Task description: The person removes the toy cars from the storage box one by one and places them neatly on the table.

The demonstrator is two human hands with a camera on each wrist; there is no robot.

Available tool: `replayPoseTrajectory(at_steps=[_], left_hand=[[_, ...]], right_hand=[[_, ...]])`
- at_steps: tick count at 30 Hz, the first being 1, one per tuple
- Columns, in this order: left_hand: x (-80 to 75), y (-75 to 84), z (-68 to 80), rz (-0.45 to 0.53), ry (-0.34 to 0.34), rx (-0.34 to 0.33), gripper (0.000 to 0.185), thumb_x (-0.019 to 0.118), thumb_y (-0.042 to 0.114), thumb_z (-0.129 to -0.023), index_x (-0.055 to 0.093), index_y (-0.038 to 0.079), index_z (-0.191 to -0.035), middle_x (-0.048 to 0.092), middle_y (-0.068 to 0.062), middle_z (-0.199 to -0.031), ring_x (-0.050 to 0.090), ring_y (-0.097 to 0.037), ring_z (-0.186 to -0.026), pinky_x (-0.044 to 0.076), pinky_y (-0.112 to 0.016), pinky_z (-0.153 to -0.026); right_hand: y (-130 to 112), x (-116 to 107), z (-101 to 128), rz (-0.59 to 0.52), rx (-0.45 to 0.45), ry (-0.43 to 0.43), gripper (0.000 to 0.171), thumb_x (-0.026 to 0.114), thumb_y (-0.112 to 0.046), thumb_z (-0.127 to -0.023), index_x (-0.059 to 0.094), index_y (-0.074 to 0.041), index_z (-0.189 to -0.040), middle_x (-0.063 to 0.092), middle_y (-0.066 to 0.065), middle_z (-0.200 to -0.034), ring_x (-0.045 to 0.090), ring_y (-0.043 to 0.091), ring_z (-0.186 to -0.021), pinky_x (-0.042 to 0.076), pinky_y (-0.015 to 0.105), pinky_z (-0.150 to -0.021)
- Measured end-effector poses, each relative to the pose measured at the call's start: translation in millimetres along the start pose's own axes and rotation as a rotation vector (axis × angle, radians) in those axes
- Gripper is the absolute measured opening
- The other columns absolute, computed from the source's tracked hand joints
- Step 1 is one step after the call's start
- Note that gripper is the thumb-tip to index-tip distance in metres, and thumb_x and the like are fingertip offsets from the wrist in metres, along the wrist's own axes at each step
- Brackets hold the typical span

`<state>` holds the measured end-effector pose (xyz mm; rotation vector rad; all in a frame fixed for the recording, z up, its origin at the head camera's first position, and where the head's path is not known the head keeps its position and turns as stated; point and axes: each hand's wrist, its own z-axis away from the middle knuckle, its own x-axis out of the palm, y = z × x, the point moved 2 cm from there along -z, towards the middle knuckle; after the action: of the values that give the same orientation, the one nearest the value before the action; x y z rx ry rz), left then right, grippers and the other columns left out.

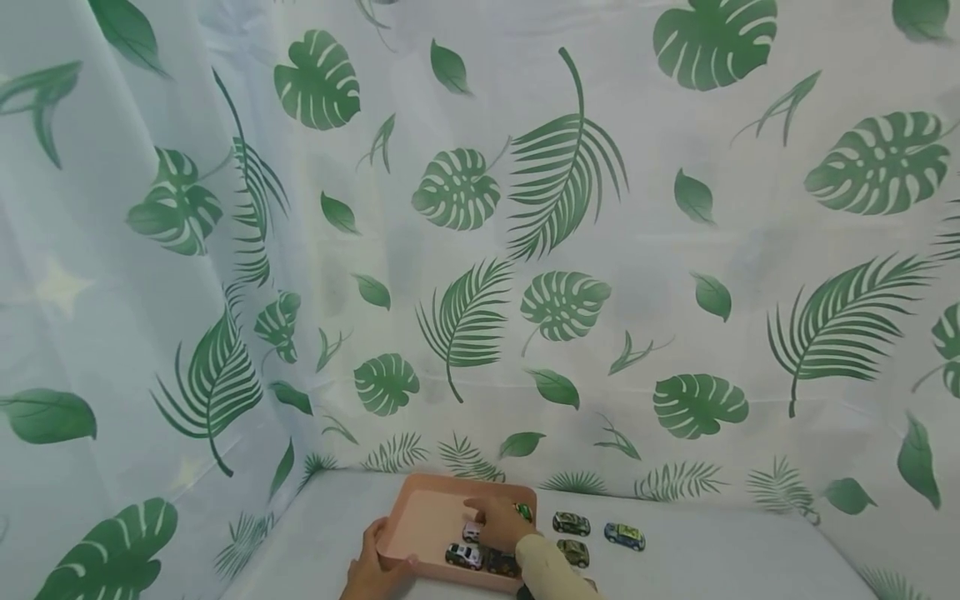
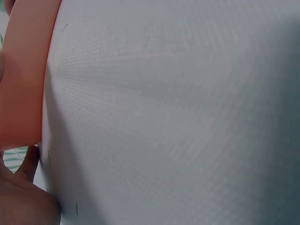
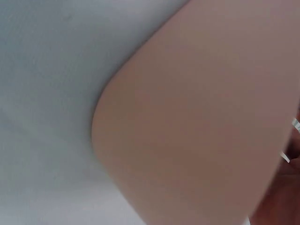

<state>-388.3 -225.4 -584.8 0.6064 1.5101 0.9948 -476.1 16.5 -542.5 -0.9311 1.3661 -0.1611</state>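
Note:
In the head view my left hand (image 1: pixel 371 567) grips the near left corner of a pink-orange tray (image 1: pixel 423 533), with fingers along its left side and the thumb at its front wall. The left wrist view shows the tray's wall (image 2: pixel 26 75) close up, with part of the left hand (image 2: pixel 28 201) below it. My right hand (image 1: pixel 502 523) is over the tray's right half, index finger extended. By its thumb is a small pinkish toy car (image 1: pixel 472 532). Nearer the front lie a white-and-black car (image 1: pixel 464 556) and a dark car (image 1: pixel 501 562). A green car (image 1: pixel 522 510) is partly hidden behind the hand.
Right of the tray, a camouflage car (image 1: pixel 572 523), another camouflage car (image 1: pixel 573 552) and a blue-yellow car (image 1: pixel 625 537) stand on the white table (image 1: pixel 705 550). A leaf-print curtain (image 1: pixel 630 250) hangs behind and at the left. The tray's outer wall (image 3: pixel 197 117) fills much of the right wrist view.

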Motion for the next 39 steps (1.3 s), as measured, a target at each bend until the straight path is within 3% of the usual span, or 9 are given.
replayPoseTrajectory(at_steps=[12,19,26,34,39], left_hand=[[9.5,5.5,3.2,0.008,-0.002,0.035,0.109,0.087,0.059,-0.083,0.03,-0.005,-0.152,0.039,-0.039,-0.156,0.036,-0.064,-0.141,0.008,-0.082,-0.116],[7.7,8.5,-2.7,-0.014,-0.004,0.089,0.105,0.084,0.059,-0.086,0.032,-0.003,-0.152,0.039,-0.039,-0.156,0.04,-0.068,-0.138,0.015,-0.084,-0.114],[4.7,7.6,-2.6,-0.028,0.008,0.081,0.106,0.084,0.06,-0.086,0.031,-0.002,-0.153,0.038,-0.039,-0.157,0.038,-0.069,-0.139,0.013,-0.083,-0.115],[0.7,2.9,-0.2,-0.06,0.042,0.054,0.108,0.085,0.063,-0.083,0.033,-0.003,-0.151,0.043,-0.037,-0.154,0.043,-0.064,-0.134,0.024,-0.083,-0.111],[1.0,-3.4,-1.6,-0.063,0.046,0.059,0.108,0.085,0.063,-0.083,0.032,-0.004,-0.15,0.044,-0.037,-0.152,0.043,-0.064,-0.134,0.02,-0.084,-0.111]], right_hand=[[2.9,-7.8,8.3,-0.036,0.003,0.033,0.055,0.076,0.015,-0.081,0.069,0.003,-0.134,0.073,0.004,-0.096,0.068,0.021,-0.086,0.062,0.048,-0.084],[0.4,-24.7,9.5,-0.084,-0.098,0.062,0.061,0.08,0.012,-0.084,0.067,-0.002,-0.143,0.073,0.013,-0.126,0.068,0.017,-0.09,0.061,0.041,-0.077],[-4.3,-34.7,14.4,-0.056,-0.097,0.054,0.064,0.078,0.014,-0.083,0.066,-0.003,-0.143,0.074,0.004,-0.105,0.067,0.016,-0.09,0.061,0.042,-0.08],[-6.0,-40.4,19.9,-0.06,-0.02,0.048,0.062,0.082,0.004,-0.087,0.066,-0.009,-0.146,0.073,-0.001,-0.102,0.065,0.018,-0.091,0.058,0.053,-0.091],[0.1,-44.9,23.1,-0.1,0.01,0.034,0.062,0.08,0.006,-0.087,0.065,-0.006,-0.146,0.074,0.0,-0.103,0.069,0.022,-0.095,0.057,0.058,-0.096]])
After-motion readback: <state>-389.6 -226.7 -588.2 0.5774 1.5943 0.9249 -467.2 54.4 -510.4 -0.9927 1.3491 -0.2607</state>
